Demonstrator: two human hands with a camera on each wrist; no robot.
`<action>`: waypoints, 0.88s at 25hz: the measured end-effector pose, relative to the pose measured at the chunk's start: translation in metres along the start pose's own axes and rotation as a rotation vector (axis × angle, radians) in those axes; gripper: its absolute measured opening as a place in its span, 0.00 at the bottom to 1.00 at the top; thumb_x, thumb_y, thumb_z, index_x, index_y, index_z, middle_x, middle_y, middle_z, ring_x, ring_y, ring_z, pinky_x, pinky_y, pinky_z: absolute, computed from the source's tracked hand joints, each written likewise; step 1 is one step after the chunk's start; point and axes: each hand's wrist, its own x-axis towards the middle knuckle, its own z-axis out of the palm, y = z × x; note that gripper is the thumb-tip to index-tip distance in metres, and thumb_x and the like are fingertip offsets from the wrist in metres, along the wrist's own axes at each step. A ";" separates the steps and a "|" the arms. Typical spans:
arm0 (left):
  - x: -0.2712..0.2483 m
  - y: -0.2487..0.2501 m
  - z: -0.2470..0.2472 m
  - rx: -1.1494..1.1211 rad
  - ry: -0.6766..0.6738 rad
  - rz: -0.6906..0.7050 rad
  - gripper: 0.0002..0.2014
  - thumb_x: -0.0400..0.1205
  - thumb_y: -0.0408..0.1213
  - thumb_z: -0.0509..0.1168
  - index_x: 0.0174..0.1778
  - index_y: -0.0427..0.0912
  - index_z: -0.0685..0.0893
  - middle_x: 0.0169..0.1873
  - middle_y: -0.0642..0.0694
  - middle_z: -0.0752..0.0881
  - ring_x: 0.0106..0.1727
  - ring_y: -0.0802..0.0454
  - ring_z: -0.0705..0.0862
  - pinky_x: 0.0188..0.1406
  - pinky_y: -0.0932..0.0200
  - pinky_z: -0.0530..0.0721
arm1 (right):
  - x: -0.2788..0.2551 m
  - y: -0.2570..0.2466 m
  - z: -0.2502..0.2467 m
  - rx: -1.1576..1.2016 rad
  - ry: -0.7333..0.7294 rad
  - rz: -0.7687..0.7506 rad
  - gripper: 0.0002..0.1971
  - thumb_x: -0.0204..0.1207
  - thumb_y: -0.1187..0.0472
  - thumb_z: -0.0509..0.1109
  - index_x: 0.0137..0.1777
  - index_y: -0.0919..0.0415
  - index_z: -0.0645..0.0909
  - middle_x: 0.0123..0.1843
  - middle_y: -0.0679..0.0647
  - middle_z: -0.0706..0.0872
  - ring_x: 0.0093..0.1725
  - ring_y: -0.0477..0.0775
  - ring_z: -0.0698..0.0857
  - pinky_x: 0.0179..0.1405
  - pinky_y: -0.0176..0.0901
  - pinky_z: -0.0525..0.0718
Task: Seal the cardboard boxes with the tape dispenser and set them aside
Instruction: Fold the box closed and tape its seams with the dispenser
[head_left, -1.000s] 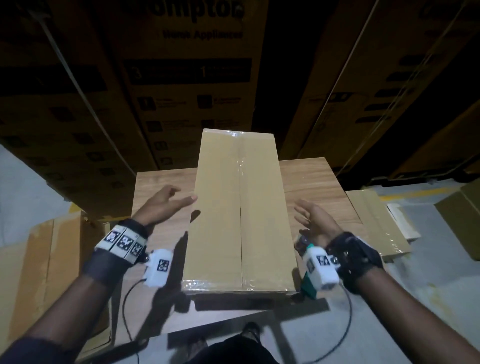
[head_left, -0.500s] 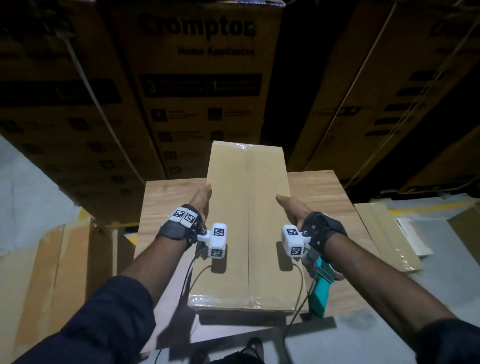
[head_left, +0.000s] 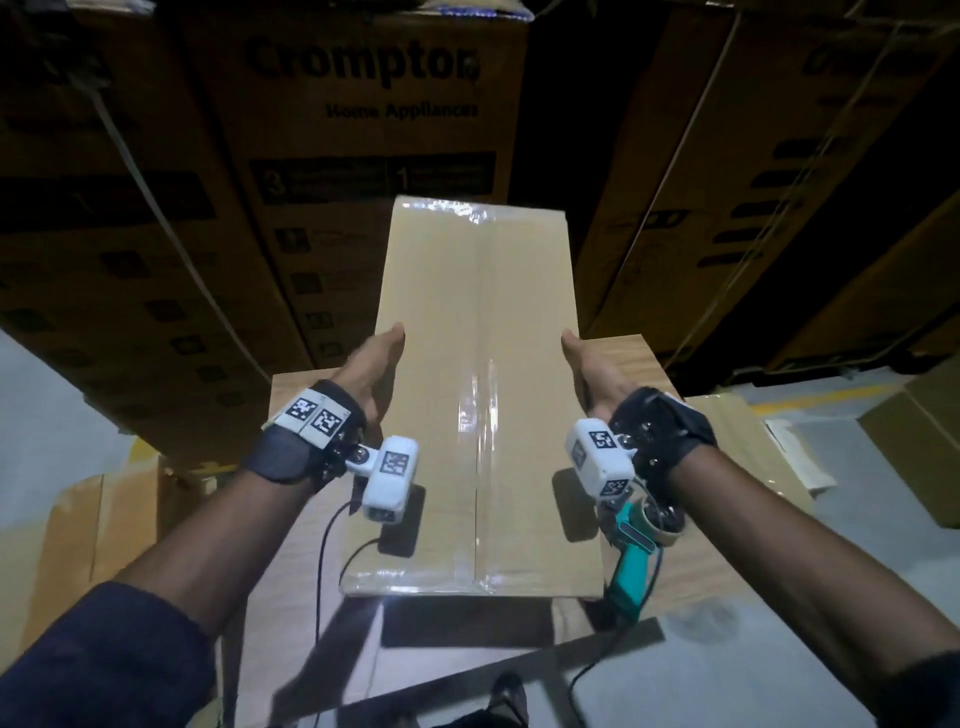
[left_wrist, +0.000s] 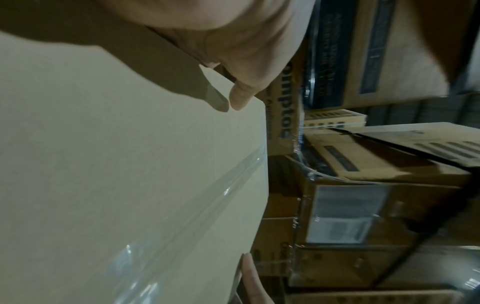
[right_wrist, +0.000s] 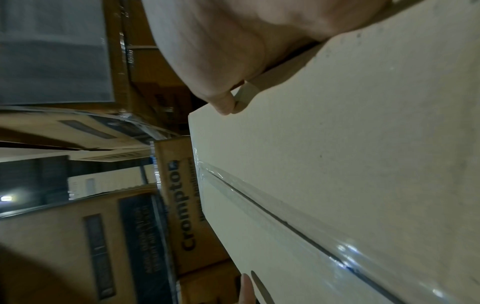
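Observation:
A long plain cardboard box (head_left: 478, 389) with clear tape along its centre seam is held up over the wooden table (head_left: 291, 649), its far end raised. My left hand (head_left: 374, 358) grips its left edge and my right hand (head_left: 584, 364) grips its right edge, thumbs lying on the top face. In the left wrist view the left hand (left_wrist: 233, 51) wraps the box (left_wrist: 116, 164) edge; in the right wrist view the right hand (right_wrist: 221, 51) does the same on the box (right_wrist: 350, 144). A teal tape dispenser (head_left: 634, 561) lies on the table under my right wrist.
Tall stacked Crompton cartons (head_left: 363, 130) form a wall right behind the table. Flattened cardboard (head_left: 93, 519) leans at the left. A taped box (head_left: 753, 441) and another carton (head_left: 919, 441) sit on the grey floor at the right.
Both hands went from open beside the box to gripping its two long edges. The box has lifted off the table, its far end rising toward the stacked cartons.

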 end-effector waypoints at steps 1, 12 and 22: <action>-0.007 0.012 0.000 -0.012 0.002 0.033 0.30 0.90 0.56 0.58 0.84 0.42 0.72 0.84 0.44 0.72 0.84 0.42 0.70 0.86 0.40 0.62 | -0.007 -0.009 -0.002 0.059 -0.005 -0.047 0.27 0.86 0.34 0.60 0.70 0.55 0.79 0.69 0.61 0.87 0.63 0.65 0.86 0.66 0.63 0.83; -0.094 0.033 0.094 0.130 -0.089 0.105 0.13 0.91 0.50 0.61 0.48 0.49 0.86 0.36 0.53 0.93 0.31 0.56 0.91 0.39 0.71 0.86 | -0.084 -0.004 -0.112 0.307 0.048 -0.341 0.28 0.87 0.35 0.59 0.75 0.53 0.83 0.69 0.54 0.89 0.70 0.59 0.86 0.73 0.62 0.81; -0.116 -0.045 0.340 0.219 -0.175 0.125 0.14 0.89 0.53 0.63 0.57 0.47 0.86 0.45 0.57 0.90 0.51 0.56 0.89 0.55 0.60 0.82 | -0.120 0.060 -0.354 0.448 0.171 -0.364 0.25 0.89 0.39 0.57 0.74 0.53 0.82 0.66 0.59 0.90 0.60 0.59 0.91 0.59 0.56 0.89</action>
